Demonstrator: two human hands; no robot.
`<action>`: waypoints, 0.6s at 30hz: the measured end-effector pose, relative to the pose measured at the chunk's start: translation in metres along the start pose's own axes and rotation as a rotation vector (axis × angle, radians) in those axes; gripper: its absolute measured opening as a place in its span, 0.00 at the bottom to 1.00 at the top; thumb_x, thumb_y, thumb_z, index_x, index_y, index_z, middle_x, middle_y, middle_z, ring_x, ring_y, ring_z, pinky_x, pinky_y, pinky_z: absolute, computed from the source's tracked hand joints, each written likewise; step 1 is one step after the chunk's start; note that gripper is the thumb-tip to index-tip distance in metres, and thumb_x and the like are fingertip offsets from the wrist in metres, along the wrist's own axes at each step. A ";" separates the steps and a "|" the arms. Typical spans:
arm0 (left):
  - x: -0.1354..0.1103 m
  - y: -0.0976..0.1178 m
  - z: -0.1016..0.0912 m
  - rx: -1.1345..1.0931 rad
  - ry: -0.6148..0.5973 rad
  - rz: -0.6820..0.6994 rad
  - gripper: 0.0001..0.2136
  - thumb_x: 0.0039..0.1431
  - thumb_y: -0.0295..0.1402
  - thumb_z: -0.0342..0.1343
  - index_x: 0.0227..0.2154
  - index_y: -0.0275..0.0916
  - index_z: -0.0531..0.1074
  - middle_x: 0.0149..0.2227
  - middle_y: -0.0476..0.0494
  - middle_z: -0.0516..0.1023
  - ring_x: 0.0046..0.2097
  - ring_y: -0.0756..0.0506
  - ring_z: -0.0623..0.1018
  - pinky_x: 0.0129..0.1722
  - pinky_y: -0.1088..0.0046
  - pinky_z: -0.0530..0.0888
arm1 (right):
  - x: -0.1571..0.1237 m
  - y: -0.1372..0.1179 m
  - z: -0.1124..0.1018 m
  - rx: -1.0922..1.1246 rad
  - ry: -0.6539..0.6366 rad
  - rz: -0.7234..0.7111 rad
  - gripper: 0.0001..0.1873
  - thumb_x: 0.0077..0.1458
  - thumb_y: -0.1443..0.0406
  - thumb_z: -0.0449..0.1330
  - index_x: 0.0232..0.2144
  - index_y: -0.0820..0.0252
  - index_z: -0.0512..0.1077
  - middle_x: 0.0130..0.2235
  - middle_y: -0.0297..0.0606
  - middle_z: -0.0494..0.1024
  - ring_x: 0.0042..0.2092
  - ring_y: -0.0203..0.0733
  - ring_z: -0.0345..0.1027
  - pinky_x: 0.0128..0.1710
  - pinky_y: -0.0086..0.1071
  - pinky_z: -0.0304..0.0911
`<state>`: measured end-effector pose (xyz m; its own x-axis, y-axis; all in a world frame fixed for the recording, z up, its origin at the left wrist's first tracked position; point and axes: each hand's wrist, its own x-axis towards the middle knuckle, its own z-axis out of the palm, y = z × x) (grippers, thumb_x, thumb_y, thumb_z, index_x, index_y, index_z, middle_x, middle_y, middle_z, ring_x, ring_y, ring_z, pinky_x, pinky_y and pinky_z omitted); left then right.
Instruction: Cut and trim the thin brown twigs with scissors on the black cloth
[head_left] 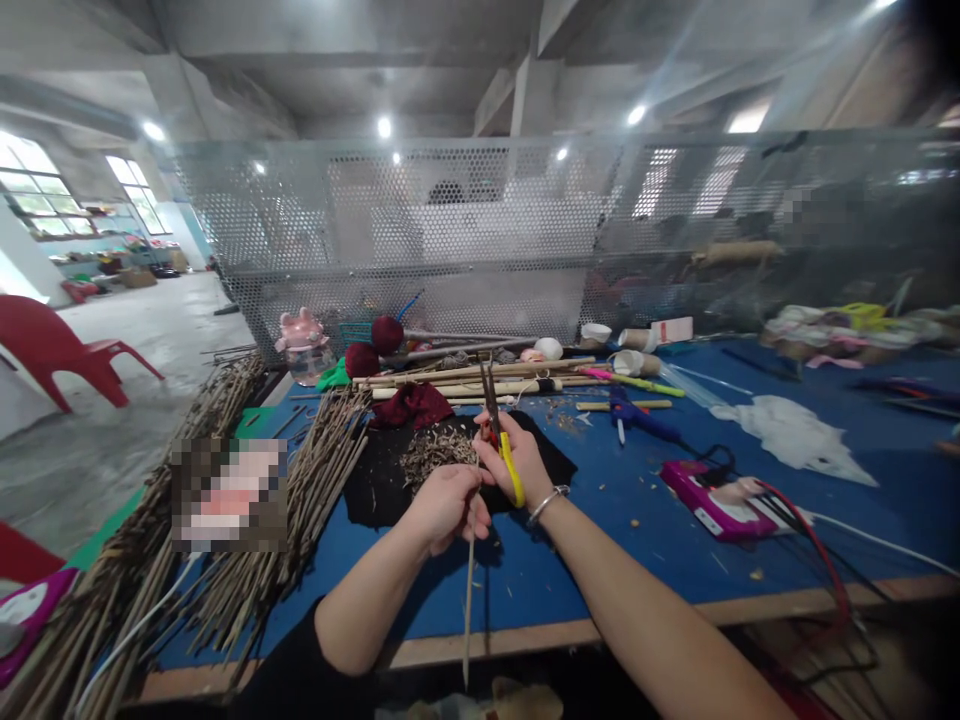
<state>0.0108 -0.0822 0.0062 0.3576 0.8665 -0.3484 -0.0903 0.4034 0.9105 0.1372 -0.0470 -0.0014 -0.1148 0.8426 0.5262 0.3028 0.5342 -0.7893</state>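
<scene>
Over the middle of the blue table my left hand (448, 507) pinches a thin pale stick (469, 590), whose lower end hangs past the table's front edge. Close beside it, my right hand (525, 462) is closed round yellow-handled scissors (511, 470). Their dark blades point up and away from me, and part of the handle is hidden by the fingers. Behind both hands, a heap of short cut twig pieces (433, 455) lies on a black cloth (367, 490). Whether the right fingers also touch the stick's upper end is hard to make out.
Bundles of long twigs (319, 480) lie to the left. A blue glue gun (637, 415) and a pink-and-white power strip (705, 500) with cables are on the right. Bamboo sticks (450, 375), dark red balls (387, 335) and a perforated metal screen (465, 230) stand behind.
</scene>
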 end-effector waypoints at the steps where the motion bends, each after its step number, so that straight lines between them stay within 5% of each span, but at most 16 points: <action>1: 0.001 -0.001 0.000 -0.009 0.026 -0.005 0.11 0.50 0.36 0.48 0.29 0.33 0.69 0.11 0.51 0.67 0.11 0.53 0.65 0.10 0.82 0.53 | -0.001 -0.001 0.001 -0.031 -0.015 -0.033 0.11 0.49 0.66 0.56 0.38 0.57 0.65 0.27 0.31 0.69 0.26 0.33 0.62 0.28 0.27 0.61; 6: 0.005 -0.006 -0.005 -0.022 0.056 0.003 0.12 0.50 0.38 0.48 0.18 0.35 0.64 0.11 0.50 0.66 0.10 0.56 0.61 0.10 0.81 0.52 | -0.004 -0.005 0.007 -0.066 -0.060 -0.162 0.12 0.49 0.68 0.55 0.39 0.58 0.67 0.29 0.33 0.70 0.28 0.34 0.64 0.30 0.28 0.61; 10: 0.003 -0.005 -0.010 0.148 -0.028 0.051 0.19 0.53 0.46 0.45 0.25 0.34 0.67 0.12 0.48 0.68 0.11 0.53 0.64 0.10 0.80 0.54 | -0.002 -0.003 0.006 0.171 -0.048 0.031 0.13 0.47 0.67 0.57 0.39 0.57 0.64 0.27 0.29 0.67 0.24 0.31 0.61 0.25 0.26 0.61; 14: 0.004 -0.005 -0.016 0.342 0.174 0.259 0.19 0.57 0.45 0.40 0.31 0.34 0.68 0.11 0.53 0.65 0.11 0.53 0.61 0.11 0.80 0.55 | 0.003 0.003 0.002 0.504 -0.113 0.233 0.17 0.45 0.65 0.60 0.40 0.56 0.62 0.24 0.26 0.65 0.19 0.28 0.56 0.17 0.24 0.56; 18: 0.005 -0.008 -0.018 0.402 0.312 0.602 0.09 0.54 0.35 0.48 0.35 0.36 0.67 0.18 0.55 0.64 0.18 0.55 0.64 0.18 0.80 0.60 | 0.007 0.007 0.002 0.682 -0.103 0.319 0.26 0.43 0.64 0.61 0.46 0.56 0.60 0.22 0.25 0.67 0.17 0.27 0.55 0.15 0.22 0.53</action>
<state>-0.0039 -0.0759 -0.0065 0.0711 0.9685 0.2385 0.1790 -0.2476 0.9522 0.1365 -0.0372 -0.0042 -0.2175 0.9476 0.2341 -0.3121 0.1597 -0.9365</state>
